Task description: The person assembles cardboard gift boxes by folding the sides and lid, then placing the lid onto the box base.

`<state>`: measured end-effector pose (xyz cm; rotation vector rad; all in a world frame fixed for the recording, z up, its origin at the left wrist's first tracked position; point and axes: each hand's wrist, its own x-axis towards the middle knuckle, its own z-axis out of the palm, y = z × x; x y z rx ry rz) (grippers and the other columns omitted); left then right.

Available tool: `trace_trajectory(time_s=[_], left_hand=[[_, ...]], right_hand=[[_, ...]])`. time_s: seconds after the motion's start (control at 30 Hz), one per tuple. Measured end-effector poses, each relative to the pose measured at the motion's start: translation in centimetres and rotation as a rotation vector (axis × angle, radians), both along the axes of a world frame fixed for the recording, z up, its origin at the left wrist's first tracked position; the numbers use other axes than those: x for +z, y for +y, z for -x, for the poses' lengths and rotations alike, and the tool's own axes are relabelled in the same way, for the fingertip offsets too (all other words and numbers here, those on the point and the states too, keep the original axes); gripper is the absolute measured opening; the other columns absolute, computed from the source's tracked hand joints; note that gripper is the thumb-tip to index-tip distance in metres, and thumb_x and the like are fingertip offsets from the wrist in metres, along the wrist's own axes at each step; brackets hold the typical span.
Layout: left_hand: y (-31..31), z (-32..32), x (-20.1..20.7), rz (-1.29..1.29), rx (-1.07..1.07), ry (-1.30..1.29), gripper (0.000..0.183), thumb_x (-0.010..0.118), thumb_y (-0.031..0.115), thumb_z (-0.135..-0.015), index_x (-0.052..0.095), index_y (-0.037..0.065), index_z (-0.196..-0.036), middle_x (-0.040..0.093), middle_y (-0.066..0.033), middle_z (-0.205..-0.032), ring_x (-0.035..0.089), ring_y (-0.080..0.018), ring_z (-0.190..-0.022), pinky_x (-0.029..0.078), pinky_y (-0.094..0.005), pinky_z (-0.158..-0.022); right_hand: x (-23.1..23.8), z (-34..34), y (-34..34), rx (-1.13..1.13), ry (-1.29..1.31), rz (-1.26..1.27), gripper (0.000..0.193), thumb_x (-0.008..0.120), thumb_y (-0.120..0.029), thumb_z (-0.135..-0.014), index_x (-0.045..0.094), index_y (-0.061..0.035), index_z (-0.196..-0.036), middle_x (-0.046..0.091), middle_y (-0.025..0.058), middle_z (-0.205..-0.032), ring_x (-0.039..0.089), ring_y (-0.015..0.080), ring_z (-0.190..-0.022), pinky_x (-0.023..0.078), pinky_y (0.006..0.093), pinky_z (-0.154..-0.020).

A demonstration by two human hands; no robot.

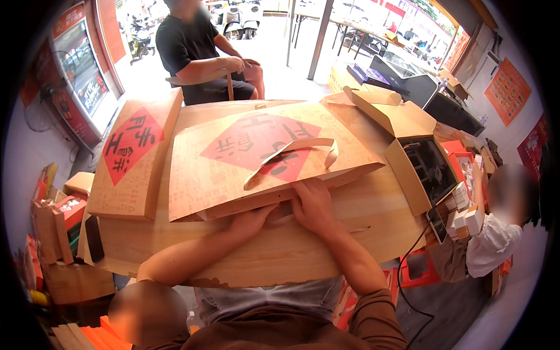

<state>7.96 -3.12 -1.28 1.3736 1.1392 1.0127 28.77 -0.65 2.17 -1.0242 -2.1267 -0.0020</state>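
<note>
On the wooden table [280, 256], hands [313, 203], slightly apart, touch a paper bag [204, 185], grip unclear.

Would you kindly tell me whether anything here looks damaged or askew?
Yes: the pale wooden tabletop looks worn along its near edge, where ragged, darker patches interrupt the outline. The tan paper bag with a red diamond shows no obvious damage.

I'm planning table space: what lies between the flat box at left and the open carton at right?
The head view shows the paper carrier bag between them on the wooden tabletop.
</note>
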Motion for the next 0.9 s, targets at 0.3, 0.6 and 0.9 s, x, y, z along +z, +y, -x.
trace_trajectory(time_s=[0.3, 0.6, 0.9], left_hand=[[0.7, 0.1, -0.3, 0.242, -0.056, -0.503, 0.029, 0.071, 0.016, -0.102, 0.068, 0.007, -0.129, 0.071, -0.0049, -0.117, 0.067, -0.0158, -0.107, 0.054, -0.0334, -0.095], [1.1, 0.0, 0.4, 0.226, -0.074, -0.475, 0.026, 0.072, 0.020, -0.100, 0.070, 0.009, -0.123, 0.072, -0.0021, -0.111, 0.066, -0.0125, -0.102, 0.052, -0.0307, -0.084], [1.3, 0.2, 0.3, 0.251, -0.123, -0.502, 0.027, 0.071, 0.018, -0.101, 0.068, 0.004, -0.124, 0.073, -0.0084, -0.115, 0.071, -0.0180, -0.105, 0.058, -0.0326, -0.093]], right_hand=[[0.4, 0.5, 0.1, 0.009, 0.029, -0.091, 0.040, 0.066, 0.000, -0.078, 0.071, -0.0050, -0.117, 0.073, 0.0152, -0.107, 0.066, 0.0380, -0.102, 0.051, 0.0498, -0.089], [1.0, 0.1, -0.1, 0.079, 0.063, -0.047, 0.046, 0.069, -0.002, -0.078, 0.072, -0.0021, -0.123, 0.071, 0.0218, -0.114, 0.066, 0.0427, -0.107, 0.053, 0.0506, -0.092], [0.9, 0.0, -0.3, 0.125, 0.132, 0.094, 0.026, 0.072, -0.006, -0.091, 0.074, 0.0008, -0.116, 0.076, 0.0175, -0.098, 0.074, 0.0335, -0.087, 0.057, 0.0423, -0.080]])
